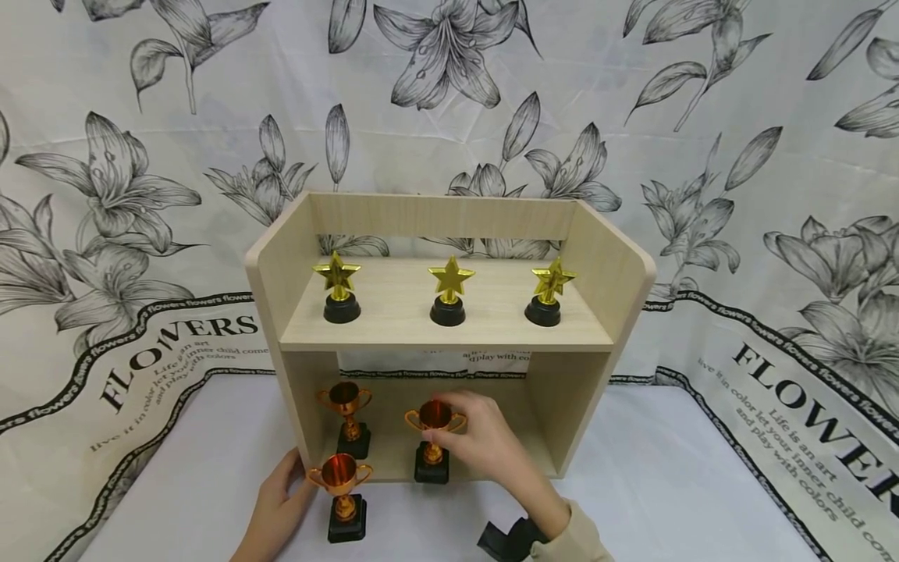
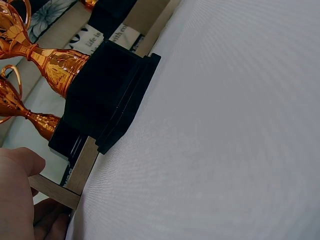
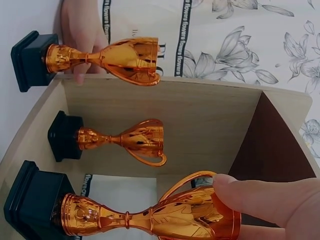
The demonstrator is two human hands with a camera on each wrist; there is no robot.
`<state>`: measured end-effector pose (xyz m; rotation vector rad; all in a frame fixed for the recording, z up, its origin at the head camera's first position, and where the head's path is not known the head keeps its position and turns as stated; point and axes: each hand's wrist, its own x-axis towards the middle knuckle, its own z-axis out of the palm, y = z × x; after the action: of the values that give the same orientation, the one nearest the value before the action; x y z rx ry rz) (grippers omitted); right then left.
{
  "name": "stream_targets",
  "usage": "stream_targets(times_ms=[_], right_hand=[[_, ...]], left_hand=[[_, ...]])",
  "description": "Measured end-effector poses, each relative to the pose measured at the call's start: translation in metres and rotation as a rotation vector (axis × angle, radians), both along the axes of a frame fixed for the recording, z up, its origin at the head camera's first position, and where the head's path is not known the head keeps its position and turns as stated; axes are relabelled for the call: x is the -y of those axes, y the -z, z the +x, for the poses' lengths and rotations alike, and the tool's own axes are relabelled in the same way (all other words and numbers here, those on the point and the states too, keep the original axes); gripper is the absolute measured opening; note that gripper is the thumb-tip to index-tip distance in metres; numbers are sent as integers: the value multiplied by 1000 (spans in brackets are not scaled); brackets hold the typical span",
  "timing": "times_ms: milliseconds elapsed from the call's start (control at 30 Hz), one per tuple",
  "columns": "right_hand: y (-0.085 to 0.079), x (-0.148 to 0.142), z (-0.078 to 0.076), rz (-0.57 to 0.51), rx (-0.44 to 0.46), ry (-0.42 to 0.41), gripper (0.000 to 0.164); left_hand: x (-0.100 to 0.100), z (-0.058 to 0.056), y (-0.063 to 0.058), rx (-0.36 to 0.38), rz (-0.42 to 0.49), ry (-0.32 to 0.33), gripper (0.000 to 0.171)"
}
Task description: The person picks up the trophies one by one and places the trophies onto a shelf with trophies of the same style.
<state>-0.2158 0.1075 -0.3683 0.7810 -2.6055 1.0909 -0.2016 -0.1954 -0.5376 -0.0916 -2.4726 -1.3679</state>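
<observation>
copper-coloured two-handled trophy [image 1: 432, 456], pinched by the right hand [image 1: 481, 437], could be toppled if released overhanging the pale wooden shelf [image 1: 614, 257] gripped by the left hand [image 1: 281, 496].

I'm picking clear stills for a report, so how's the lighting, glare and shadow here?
Head view: fairly even light across the shelf unit, no harsh shadows; left wrist view: the nearest black base goes so dark it loses most detail; right wrist view: bright glints on the cup in the right hand, and a dark shelf panel.

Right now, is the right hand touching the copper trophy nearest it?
Touching. The right wrist view shows the right hand against the copper trophy, thumb on its cup.
</observation>
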Motion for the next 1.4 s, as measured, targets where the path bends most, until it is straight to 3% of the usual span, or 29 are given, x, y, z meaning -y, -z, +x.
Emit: stream_targets(times_ms=[933,1200,1400], right_hand=[[-7,-2,-23,8,134,14,46],[-3,-3,-32,20,81,21,43],[1,-4,-37,4,90,24,44]], left_hand=[[1,-1,2,-7,9,-4,48],[1,2,-3,17,14,9,49],[1,1,-2,28,32,15,51]])
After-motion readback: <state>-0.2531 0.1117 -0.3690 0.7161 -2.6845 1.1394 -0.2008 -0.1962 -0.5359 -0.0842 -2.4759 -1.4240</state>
